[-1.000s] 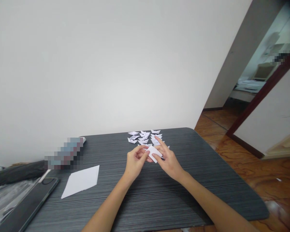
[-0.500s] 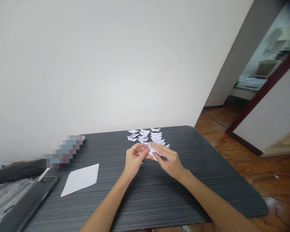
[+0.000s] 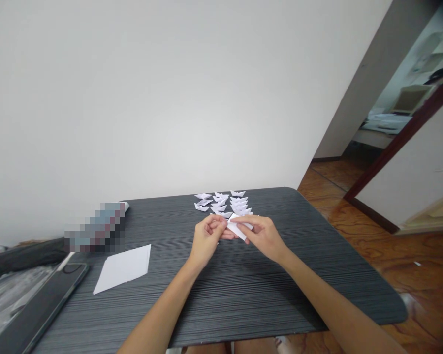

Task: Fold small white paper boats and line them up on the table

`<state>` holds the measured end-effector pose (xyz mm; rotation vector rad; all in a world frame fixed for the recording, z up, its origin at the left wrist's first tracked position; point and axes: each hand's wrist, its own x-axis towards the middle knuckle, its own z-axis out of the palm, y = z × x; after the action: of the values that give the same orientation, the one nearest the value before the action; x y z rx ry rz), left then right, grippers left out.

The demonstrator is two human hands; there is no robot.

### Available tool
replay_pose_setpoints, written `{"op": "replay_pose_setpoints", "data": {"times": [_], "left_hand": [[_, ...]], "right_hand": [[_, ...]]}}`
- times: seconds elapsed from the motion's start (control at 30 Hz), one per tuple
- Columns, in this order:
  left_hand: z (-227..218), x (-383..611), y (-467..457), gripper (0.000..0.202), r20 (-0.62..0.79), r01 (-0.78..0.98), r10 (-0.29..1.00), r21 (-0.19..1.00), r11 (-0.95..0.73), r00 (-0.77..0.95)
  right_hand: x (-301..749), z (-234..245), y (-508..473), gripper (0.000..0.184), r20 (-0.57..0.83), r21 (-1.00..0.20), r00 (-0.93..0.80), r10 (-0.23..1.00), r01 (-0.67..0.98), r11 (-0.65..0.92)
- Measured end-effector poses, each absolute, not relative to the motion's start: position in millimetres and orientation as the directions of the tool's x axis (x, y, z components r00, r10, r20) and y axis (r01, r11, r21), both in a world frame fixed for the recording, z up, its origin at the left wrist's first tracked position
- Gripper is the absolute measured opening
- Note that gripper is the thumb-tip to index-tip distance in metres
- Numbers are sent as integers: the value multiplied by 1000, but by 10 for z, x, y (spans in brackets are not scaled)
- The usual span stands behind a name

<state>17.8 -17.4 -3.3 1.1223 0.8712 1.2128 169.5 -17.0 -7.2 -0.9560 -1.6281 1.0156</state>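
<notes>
A small folded piece of white paper is held between my two hands above the dark table. My left hand pinches its left corner between thumb and fingers. On its other side, my right hand grips it, thumb below and index finger laid over the upper face. Just beyond my hands stand several folded white paper boats in loose rows, with a tight column of paper boats to the right. My hands partly hide the nearest ones.
A stack of white paper sheets lies on the left of the dark striped table. A dark phone-like slab and a blurred-out package are at the left edge. A white wall rises behind; a doorway is at right.
The folded paper has turned and shows a broader flat face. My right index finger has bent and moved over it; my left hand keeps its pinch. The view has shifted slightly.
</notes>
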Motion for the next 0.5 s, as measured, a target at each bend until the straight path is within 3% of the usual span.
{"op": "replay_pose_setpoints", "data": {"times": [0.23,0.5], "left_hand": [[29,122,-174,32,-81,-175,946,974,142,315],[55,62,-177,31,-164,-167,869,949,268,466]], "right_hand": [[1724,-73,-160,18,421,-866,-292,859,153,477],[1751,7,-173,15,330,-921,-325,886,95,378]]}}
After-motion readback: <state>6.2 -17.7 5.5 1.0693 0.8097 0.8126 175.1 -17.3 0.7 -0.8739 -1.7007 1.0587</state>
